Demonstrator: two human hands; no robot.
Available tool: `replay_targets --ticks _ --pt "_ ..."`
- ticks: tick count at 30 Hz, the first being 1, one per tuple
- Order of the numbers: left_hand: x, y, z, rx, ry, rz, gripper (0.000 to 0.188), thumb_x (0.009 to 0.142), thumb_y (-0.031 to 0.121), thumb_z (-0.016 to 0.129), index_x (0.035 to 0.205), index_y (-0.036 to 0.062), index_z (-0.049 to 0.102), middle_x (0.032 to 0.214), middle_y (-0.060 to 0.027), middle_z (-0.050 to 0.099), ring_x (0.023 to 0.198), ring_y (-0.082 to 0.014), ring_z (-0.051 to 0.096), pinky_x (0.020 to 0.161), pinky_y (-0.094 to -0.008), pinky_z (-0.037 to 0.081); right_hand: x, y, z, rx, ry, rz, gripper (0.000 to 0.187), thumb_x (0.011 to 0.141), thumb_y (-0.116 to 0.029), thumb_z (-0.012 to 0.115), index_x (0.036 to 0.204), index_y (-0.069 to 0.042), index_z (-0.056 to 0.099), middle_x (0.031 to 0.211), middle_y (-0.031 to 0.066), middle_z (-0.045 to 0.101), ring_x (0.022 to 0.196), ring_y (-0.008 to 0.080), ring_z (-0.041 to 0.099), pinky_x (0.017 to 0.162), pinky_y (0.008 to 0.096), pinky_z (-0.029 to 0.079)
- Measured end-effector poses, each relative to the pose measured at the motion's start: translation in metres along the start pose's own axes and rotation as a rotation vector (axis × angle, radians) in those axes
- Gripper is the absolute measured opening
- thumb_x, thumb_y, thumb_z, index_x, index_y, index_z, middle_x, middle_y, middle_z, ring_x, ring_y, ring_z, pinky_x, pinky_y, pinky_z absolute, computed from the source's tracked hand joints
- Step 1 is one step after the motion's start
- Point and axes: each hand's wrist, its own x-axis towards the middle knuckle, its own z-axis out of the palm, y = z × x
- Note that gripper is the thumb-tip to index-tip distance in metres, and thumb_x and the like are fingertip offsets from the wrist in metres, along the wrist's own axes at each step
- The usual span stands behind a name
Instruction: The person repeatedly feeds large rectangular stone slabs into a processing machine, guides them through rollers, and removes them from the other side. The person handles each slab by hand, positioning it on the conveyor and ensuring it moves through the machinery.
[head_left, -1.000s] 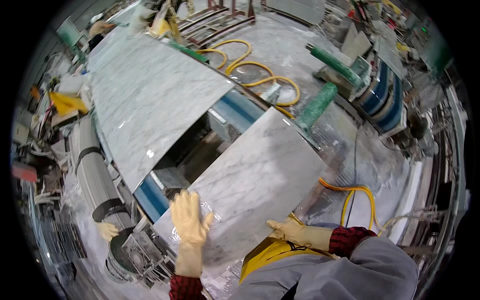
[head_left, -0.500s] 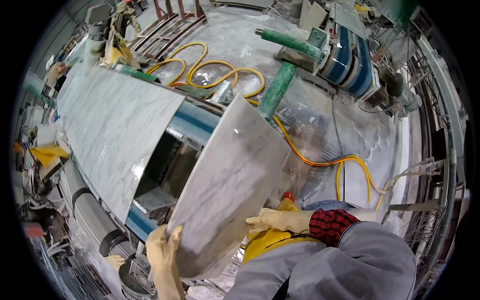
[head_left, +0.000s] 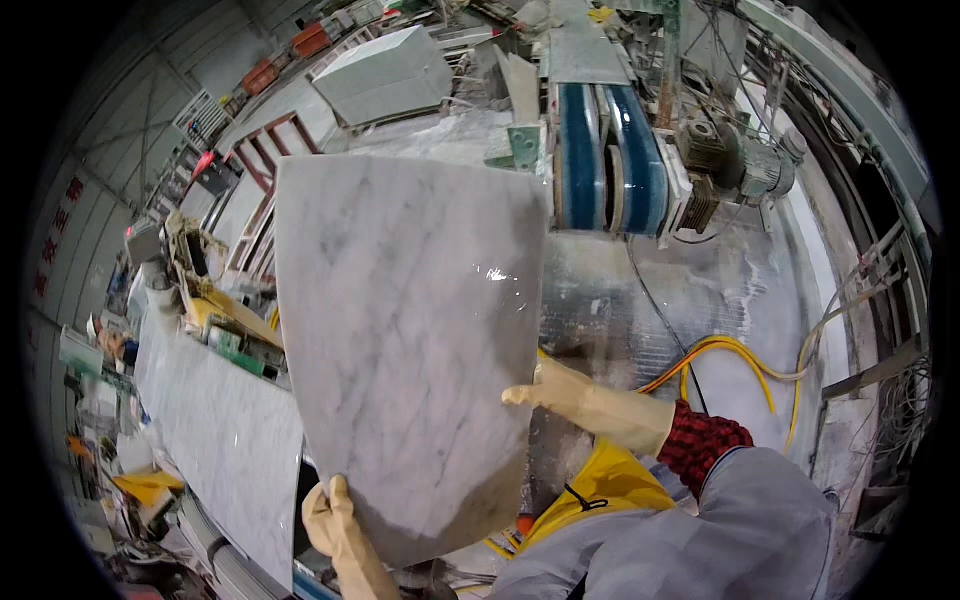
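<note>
Grip first — both sides?

Yes, hands apart: left hand (head_left: 333, 522) pinching the marble slab (head_left: 415, 320) by its lower left edge, right hand (head_left: 555, 391) higher on the opposite edge, thumb over, fingers hidden.

And the slab?

Mid-frame between them, long axis running up the picture — mostly beyond the left hand. Farther, blue belts (head_left: 578, 160), upper right of centre.

a marble slab (head_left: 220, 410) lies on the left conveyor (head_left: 313, 584), yellow hose (head_left: 715, 342) on the floor (head_left: 650, 300).

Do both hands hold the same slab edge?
No, the left hand holds the slab's left edge, the right hand its right edge.
</note>
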Motion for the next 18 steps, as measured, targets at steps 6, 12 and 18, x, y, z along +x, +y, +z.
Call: replay_targets --ticks 6,12,18 --pt "0.011 0.069 0.209 -0.449 -0.291 -0.090 0.054 0.100 0.048 0.079 0.105 -0.0055 0.072 0.094 -0.0057 0.072 0.082 -0.0158 0.063 0.077 -0.0313 0.053 -0.018 -0.080 -0.170 0.080 0.401 -0.148 0.041 0.095 -0.030 0.079 0.117 0.005 0.074 0.101 0.0086 0.076 0.096 0.0158 0.067 0.087 0.0337 0.053" --pt "-0.007 0.073 0.358 -0.531 -0.594 -0.197 0.050 0.106 0.044 0.073 0.111 -0.0057 0.075 0.100 -0.0078 0.076 0.086 -0.0172 0.067 0.078 -0.0333 0.055 -0.009 -0.010 -0.281 0.303 0.651 -0.117 0.042 0.096 -0.025 0.077 0.128 0.002 0.069 0.112 0.0063 0.074 0.101 0.0163 0.067 0.092 0.0348 0.054" --pt "-0.023 0.096 0.430 -0.472 -0.767 -0.373 0.055 0.110 0.046 0.064 0.121 -0.0068 0.075 0.105 -0.0110 0.078 0.091 -0.0192 0.069 0.081 -0.0347 0.056 -0.004 0.067 -0.318 0.465 0.795 0.083 0.054 0.093 -0.034 0.085 0.131 0.001 0.070 0.123 0.0121 0.075 0.114 0.0219 0.069 0.100 0.0386 0.054"
